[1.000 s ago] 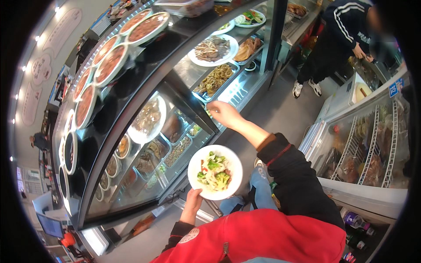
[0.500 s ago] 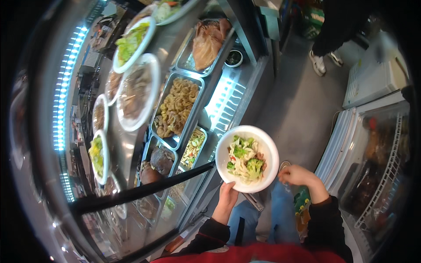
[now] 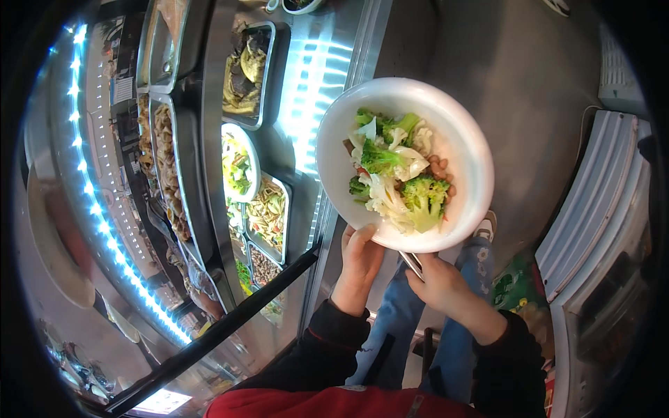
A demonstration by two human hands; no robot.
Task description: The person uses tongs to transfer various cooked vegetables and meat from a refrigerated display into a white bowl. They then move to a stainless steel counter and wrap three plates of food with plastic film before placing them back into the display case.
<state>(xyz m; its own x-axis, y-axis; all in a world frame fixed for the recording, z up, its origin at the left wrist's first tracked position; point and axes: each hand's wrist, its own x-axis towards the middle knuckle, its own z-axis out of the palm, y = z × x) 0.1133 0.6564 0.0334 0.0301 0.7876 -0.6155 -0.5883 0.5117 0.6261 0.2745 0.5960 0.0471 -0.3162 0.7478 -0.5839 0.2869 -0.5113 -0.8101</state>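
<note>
Bowl [image 3: 468, 160]: white and round, out in front of the body above the legs [image 3: 401, 317], just beside the case; its mouth faces up, presumably so the food stays in.
Vegetables: broccoli [image 3: 380, 160] and pale leaf pieces [image 3: 385, 198] heaped loosely in the bowl, with brown beans or nuts [image 3: 439, 168] at the right of the pile; the wide, bare wall around them probably keeps pieces off the edge.
Left hand [image 3: 357, 266]: closed on the bowl's near rim, thumb over the edge, fingers largely hidden; from where I stand, that grip seems to carry most of the weight.
Right hand [image 3: 449, 289]: curled close under the near rim, beside a slim metal strip [image 3: 411, 262]; I can't tell how far it is closed, or whether it pinches the strip or props the bowl.
Display case: dark frame bar [image 3: 230, 324] running slantwise left of the hands; the metal tray [image 3: 267, 76] of dark slices, the plate [image 3: 254, 177] of greens and the shredded mix [image 3: 267, 214] sit close together inside, likely for easy reach.
Light strip [image 3: 89, 184]: bright along the case's far side, I'd guess to show off the food.
</note>
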